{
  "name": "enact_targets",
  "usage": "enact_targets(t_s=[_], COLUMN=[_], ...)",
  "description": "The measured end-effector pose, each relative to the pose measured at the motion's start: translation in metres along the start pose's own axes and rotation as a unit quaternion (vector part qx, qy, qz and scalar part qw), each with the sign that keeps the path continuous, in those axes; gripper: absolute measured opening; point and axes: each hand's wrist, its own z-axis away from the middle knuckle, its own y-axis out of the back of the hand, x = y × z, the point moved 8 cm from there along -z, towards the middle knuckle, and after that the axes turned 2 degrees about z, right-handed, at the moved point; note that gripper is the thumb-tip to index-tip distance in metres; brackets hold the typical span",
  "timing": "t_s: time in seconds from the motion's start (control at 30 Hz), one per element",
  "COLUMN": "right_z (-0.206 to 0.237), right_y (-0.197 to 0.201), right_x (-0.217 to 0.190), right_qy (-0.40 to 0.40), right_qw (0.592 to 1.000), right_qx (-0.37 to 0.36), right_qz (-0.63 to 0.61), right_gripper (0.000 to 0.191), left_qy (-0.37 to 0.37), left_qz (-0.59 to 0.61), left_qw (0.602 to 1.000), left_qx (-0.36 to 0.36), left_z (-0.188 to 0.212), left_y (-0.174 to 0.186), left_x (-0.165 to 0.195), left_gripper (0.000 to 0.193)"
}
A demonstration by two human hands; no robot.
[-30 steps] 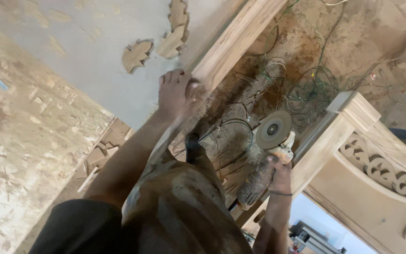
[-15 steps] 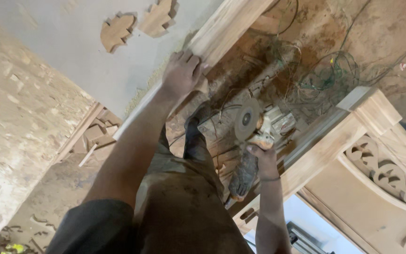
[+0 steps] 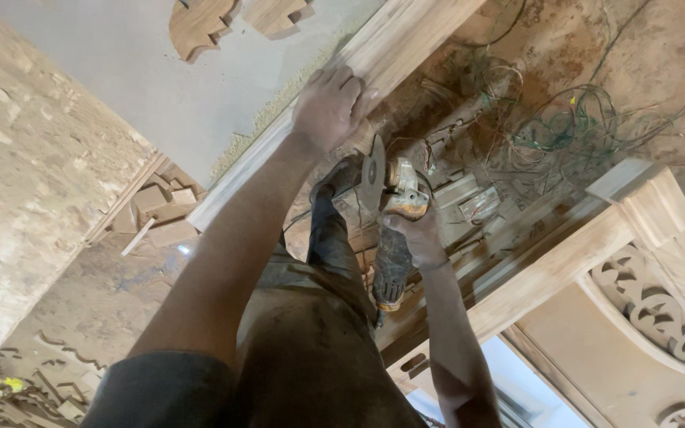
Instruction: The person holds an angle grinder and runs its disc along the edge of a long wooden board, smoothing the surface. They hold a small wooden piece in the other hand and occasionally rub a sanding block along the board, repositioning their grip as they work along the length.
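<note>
My left hand (image 3: 329, 105) presses flat on a long moulded wooden rail (image 3: 390, 43) that runs diagonally along the edge of a grey board (image 3: 160, 95). My right hand (image 3: 414, 230) grips an angle grinder (image 3: 394, 198), whose round disc (image 3: 373, 173) stands on edge just below the left hand, close to the rail. The grinder's dark body hangs down toward my leg. My dusty trouser leg and shoe (image 3: 334, 178) sit between the two arms.
Carved wooden cut-outs (image 3: 200, 24) lie on the grey board. Tangled wires (image 3: 580, 119) cover the dusty floor at the right. A carved wooden furniture frame (image 3: 644, 261) stands at the lower right. Wood offcuts (image 3: 160, 210) lie at the left.
The grinder has moved left and up, closer to the rail and my left hand. The view has shifted so the rail and the carved cut-outs sit higher in the frame.
</note>
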Motion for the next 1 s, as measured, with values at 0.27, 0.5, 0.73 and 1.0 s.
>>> enact_targets(t_s=[0.27,0.5,0.73,1.0], right_z=[-0.013,-0.007,0.006,0.015], right_y=[-0.001,0.0,0.0,-0.004], right_x=[0.0,0.002,0.009,0.027], right_qy=[-0.025,-0.039,-0.056,-0.064], right_qw=[1.0,0.999,0.998,0.997], right_qx=[-0.01,0.026,0.026,0.034], right_qz=[0.001,-0.005,0.018,0.004], right_gripper=[0.046,0.056,0.049,0.038], left_qy=[-0.003,0.018,0.03,0.03], left_qz=[0.023,0.037,0.056,0.032], left_qw=[0.999,0.999,0.997,0.998], left_qx=[0.022,0.035,0.049,0.048], left_z=[-0.001,-0.002,0.0,0.001], left_y=[0.019,0.023,0.022,0.024], left_x=[0.007,0.009,0.008,0.007], left_gripper=[0.021,0.022,0.021,0.014])
